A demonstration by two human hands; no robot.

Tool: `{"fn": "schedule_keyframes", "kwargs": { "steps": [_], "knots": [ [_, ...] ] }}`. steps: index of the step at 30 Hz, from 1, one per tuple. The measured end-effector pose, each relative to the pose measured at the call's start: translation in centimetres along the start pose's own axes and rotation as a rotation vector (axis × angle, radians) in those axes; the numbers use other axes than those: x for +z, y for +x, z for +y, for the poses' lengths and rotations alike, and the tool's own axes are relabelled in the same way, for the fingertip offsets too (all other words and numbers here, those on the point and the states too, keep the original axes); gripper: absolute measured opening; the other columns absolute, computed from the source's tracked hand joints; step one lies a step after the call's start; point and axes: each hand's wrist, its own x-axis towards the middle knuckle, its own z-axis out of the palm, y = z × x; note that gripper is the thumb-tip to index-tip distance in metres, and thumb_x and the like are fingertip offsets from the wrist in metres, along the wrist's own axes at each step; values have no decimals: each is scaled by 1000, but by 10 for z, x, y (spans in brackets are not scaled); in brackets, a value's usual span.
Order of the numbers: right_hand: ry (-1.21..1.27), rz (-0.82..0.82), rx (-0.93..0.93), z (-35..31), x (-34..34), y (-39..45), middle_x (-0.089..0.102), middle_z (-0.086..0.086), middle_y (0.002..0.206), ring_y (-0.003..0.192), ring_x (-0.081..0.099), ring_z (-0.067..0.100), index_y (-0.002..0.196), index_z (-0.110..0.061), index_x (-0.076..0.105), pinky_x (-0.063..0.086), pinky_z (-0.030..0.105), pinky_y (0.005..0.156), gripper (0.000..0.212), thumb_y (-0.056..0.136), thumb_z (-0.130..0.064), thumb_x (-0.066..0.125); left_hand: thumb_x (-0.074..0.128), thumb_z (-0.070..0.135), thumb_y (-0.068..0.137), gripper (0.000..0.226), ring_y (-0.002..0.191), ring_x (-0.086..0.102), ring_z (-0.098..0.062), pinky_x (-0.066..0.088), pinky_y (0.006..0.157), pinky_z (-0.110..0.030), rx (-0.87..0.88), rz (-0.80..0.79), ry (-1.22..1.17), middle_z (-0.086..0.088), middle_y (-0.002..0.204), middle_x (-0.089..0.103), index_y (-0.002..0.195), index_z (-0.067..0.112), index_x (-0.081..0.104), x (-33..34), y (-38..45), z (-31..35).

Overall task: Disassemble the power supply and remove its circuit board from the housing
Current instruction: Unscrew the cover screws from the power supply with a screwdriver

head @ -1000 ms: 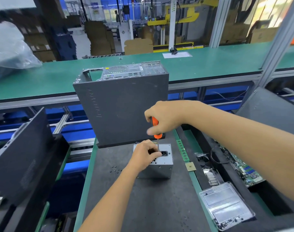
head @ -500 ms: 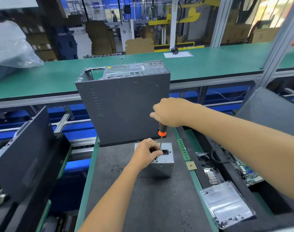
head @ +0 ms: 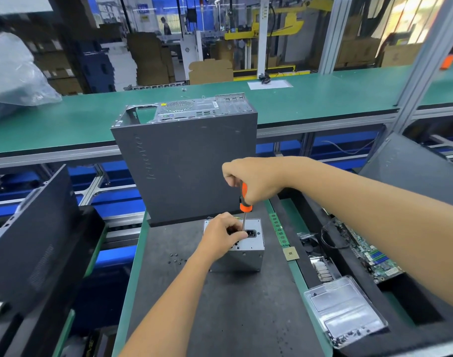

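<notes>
Screwdriver (head: 244,202) clenched in right hand (head: 251,180) drives down beside left fingers (head: 233,234) gripping supply (head: 242,249) to steady it

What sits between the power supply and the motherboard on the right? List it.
In the head view, between power supply and motherboard: green RAM stick, CPU chip, heatsink.

The power supply (head: 242,249) is bare silvery sheet metal, dull and pierced with small holes. The screwdriver (head: 245,202) has a glossy orange plastic handle and a thin steel shaft. The mat (head: 220,305) under it looks like matt black rubber or foam. The computer case (head: 194,166) is matt dark grey painted metal, scuffed; the tray (head: 346,310) is clear shiny plastic
</notes>
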Motion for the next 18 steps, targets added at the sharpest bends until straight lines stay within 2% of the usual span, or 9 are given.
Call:
{"fn": "schedule_keyframes", "kwargs": {
  "steps": [2,4,6,9,11,13,15,17,18],
  "knots": [
    [-88,72,77,-2,5,1,50,4,87,74,51,25,85,-17,43,46,38,65,16,86,-23,58,74,21,76,19,74,49,-3,35,64,-12,-7,2,9,10,76,54,66,25,60,0,0,-1],
    [-270,141,166,0,10,4,44,3,75,73,49,28,72,-21,38,43,37,65,25,96,-23,46,74,21,77,17,76,50,-3,36,64,-11,-11,1,4,10,78,55,67,27,60,2,-1,-1],
    [-264,167,179,3,9,6,46,2,77,70,47,25,80,-16,45,39,33,63,19,98,-20,44,74,21,76,22,75,50,-3,37,64,-12,-9,4,-10,10,78,55,65,31,58,3,-1,0],
    [-99,88,35,5,-1,3,49,-9,80,69,47,13,94,-16,51,37,26,57,4,91,-17,53,74,23,76,24,73,49,-4,35,64,-14,-13,5,4,10,76,54,62,32,57,2,0,-1],
    [-9,39,-44,2,-5,0,50,-13,82,72,49,11,99,-18,57,41,25,59,20,83,-7,56,73,24,76,21,73,49,-3,34,63,-14,-15,5,15,9,76,54,63,29,59,1,0,-3],
    [-11,53,-10,1,-3,1,53,-9,85,75,53,13,105,-18,56,42,29,61,19,86,-21,59,73,24,76,17,74,49,-3,35,64,-14,-19,-3,19,8,77,54,64,26,60,1,1,-3],
    [-208,59,107,-1,0,3,56,2,81,69,58,22,98,-13,50,42,32,57,31,97,-43,44,73,24,77,15,75,50,-4,35,65,-15,-18,-10,13,8,78,55,67,23,61,3,1,-2],
    [-419,67,103,-2,2,7,53,10,80,61,50,22,93,-9,44,38,34,52,25,103,-28,32,73,23,77,15,76,50,-5,36,66,-16,-16,-9,10,9,78,55,67,23,61,3,1,-1],
    [-362,77,71,-3,2,7,54,10,86,64,47,21,95,-10,45,38,34,54,17,101,-20,34,73,23,77,14,76,50,-5,37,66,-16,-16,-9,13,9,78,55,68,22,62,2,1,-1]
  ]
}}
